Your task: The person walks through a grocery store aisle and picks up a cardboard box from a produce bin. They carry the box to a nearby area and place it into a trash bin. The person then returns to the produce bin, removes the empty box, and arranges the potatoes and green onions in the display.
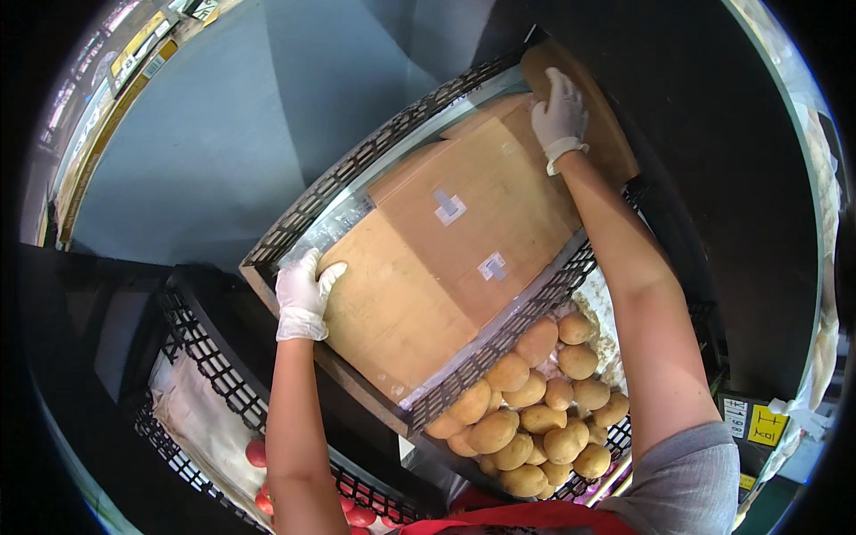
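Blue-grey panel [196, 152] beyond, cardboard [428, 267] laid between left hand [303, 290] and right hand [562, 111]

Lies inside a bin [366, 392] edged with black mesh [383, 135], with its long axis on a slant: from just beside the left hand, away and rightward, to near the right hand. Left hand less outstretched, touching the near end at its outer corner, with thumb on top and fingers at the edge; cannot tell whether clamped or merely resting. Right hand farther out, at the opposite end, laid with fingers extended against a curved brown flap [602, 125], not clenched. Clear plastic [343, 223] just beyond the left hand, beside the cardboard. Two pale stickers [450, 210] between the hands. Heaped potatoes [495, 432] on the body side of the cardboard, back from both hands. Round red produce [256, 454] behind the left hand, apart from the cardboard.
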Motion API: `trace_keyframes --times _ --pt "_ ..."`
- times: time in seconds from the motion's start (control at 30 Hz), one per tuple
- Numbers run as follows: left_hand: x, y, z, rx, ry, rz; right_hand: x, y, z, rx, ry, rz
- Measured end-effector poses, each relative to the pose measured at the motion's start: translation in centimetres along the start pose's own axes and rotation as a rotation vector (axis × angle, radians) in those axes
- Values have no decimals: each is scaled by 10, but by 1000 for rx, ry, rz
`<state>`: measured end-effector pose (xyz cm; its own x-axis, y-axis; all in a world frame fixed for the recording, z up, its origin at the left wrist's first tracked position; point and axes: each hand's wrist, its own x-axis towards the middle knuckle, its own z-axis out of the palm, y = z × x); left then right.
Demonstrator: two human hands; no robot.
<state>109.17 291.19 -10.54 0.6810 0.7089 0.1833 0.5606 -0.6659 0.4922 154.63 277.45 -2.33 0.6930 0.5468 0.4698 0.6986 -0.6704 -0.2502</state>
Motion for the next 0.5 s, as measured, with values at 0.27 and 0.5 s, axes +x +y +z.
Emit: trace_keyframes --times 0.27,0.5 --pt "2 -5 6 78 -21 91 38 30 -2 -413 -417 -296" --pt "1 7 -10 -10 52 143 49 -23 0 -792 -916 -254"
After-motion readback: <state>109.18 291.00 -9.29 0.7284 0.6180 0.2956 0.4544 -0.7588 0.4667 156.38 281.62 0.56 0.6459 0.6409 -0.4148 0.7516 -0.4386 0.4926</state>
